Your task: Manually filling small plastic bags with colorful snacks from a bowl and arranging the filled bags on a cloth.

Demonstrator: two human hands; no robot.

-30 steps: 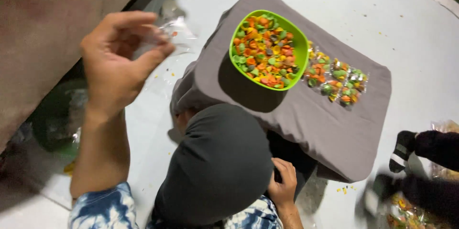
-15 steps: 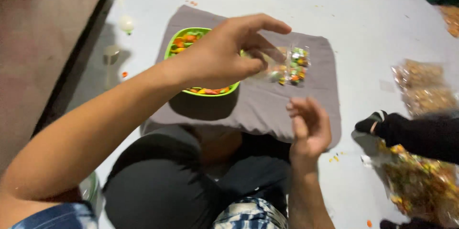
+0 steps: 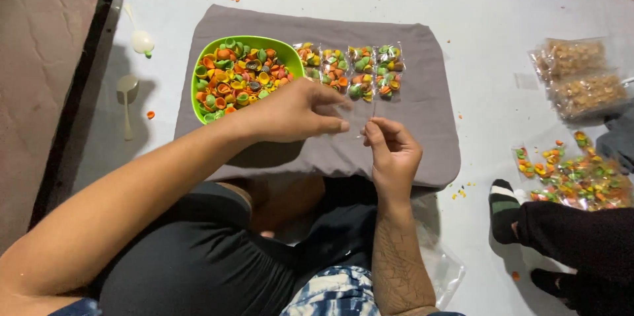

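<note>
My left hand (image 3: 297, 114) and my right hand (image 3: 393, 151) meet over a grey cushion (image 3: 422, 131) on my lap. Both pinch a small clear plastic bag (image 3: 360, 116), which is thin and hard to make out between the fingertips. Just behind my left hand stands a green bowl (image 3: 198, 101) full of orange, green and yellow shell-shaped crackers (image 3: 238, 78). To the bowl's right, a row of filled clear packets (image 3: 350, 71) lies on the cushion.
Two pale spoons (image 3: 127, 90) lie on the white floor at left, beside a brown wall. At right are packets of brown snacks (image 3: 581, 78), a heap of colourful packets (image 3: 574, 177), and another person's foot in a black sock (image 3: 505, 207).
My left hand swung from the upper left with the clear bag, across the bowl, down in front of it. My right hand rose from my lap to take the bag's other side.
</note>
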